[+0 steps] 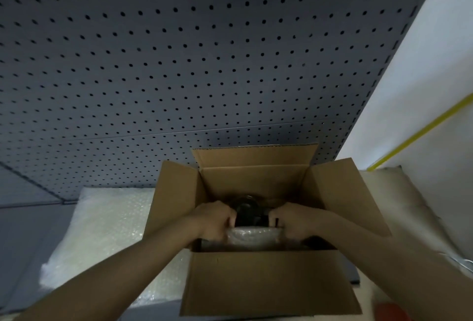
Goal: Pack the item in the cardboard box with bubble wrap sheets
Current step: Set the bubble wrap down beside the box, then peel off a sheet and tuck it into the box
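A grey pegboard wall (179,64) fills most of the view behind the work place, and a white wall with a yellow strip (419,131) is seen at the right. Below, a stack of bubble wrap sheets (102,231) is laid flat on the counter just to the left of the cardboard box (268,285), probably so that the next sheet can be taken without a long reach. A pale cushion-like pack (399,192) is seen to the right of the box; what it is cannot be told.

The box is kept with all four flaps folded outward, so that the opening is free for both arms. Inside it, a dark item (249,212) is held low in the middle, and a piece of bubble wrap (252,236) is seen against its near side, between the item and the near wall, presumably as padding.

The left hand (217,221) is curled around the left side of the item, and the right hand (291,223) is curled around its right side; the fingertips are hidden in the shadow. The item is judged to be steadied from both sides, so that it is seated straight on the padding.
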A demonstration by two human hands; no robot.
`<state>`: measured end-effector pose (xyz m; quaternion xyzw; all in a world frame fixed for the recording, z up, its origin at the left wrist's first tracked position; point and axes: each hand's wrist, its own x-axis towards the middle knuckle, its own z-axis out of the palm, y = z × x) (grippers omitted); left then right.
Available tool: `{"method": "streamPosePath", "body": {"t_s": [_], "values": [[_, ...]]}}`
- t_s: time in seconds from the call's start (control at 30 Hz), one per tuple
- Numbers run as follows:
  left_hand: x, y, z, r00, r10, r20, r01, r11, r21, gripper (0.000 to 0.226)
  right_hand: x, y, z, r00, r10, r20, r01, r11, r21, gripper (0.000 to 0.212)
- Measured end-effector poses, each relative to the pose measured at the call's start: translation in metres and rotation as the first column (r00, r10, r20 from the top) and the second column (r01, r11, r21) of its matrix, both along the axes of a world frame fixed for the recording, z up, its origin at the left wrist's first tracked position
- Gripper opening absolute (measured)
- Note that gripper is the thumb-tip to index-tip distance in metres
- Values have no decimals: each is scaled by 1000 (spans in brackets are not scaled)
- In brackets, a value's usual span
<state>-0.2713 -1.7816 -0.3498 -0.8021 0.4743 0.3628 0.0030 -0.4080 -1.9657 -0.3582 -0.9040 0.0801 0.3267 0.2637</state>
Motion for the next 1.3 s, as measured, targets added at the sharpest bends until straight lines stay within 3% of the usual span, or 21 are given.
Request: {"method": "streamPosePath", "body": {"t_s": [0.1, 0.27, 0.47, 0.7, 0.83, 0.97, 1.13, 1.3], "values": [[-13, -2, -11, 997, 11, 83, -12, 1000, 11, 4, -1, 6, -11, 998, 6, 65, -1, 997, -79, 17], [-20, 3, -27, 992, 94, 81, -98, 995, 36, 11, -3, 16, -25, 998, -24, 63, 31, 991, -127, 27], [-12, 4, -9, 996, 78, 43, -80, 996, 48, 22, -7, 0, -16, 998, -61, 14, 62, 994, -94, 38], [-8, 12, 25, 987, 144, 78, -138, 987, -77, 41, -1, 7, 19, 998, -43, 43, 47, 993, -108, 45], [1, 23, 62, 954, 107, 278, -60, 983, -172, 41, 13, 19, 49, 989, -94, 114, 101, 993, -55, 51], [20, 43, 98, 866, 141, 480, -20, 968, -248, 35, 32, 41, 79, 967, -71, 244, 105, 986, -128, 46], [55, 96, 122, 800, 211, 561, -76, 964, -255, 30, 61, 87, 100, 922, -75, 379, 165, 964, -208, 45], [104, 172, 127, 771, 256, 583, -113, 956, -271, 34, 105, 155, 105, 844, -113, 525, 237, 955, -175, 33]]}}
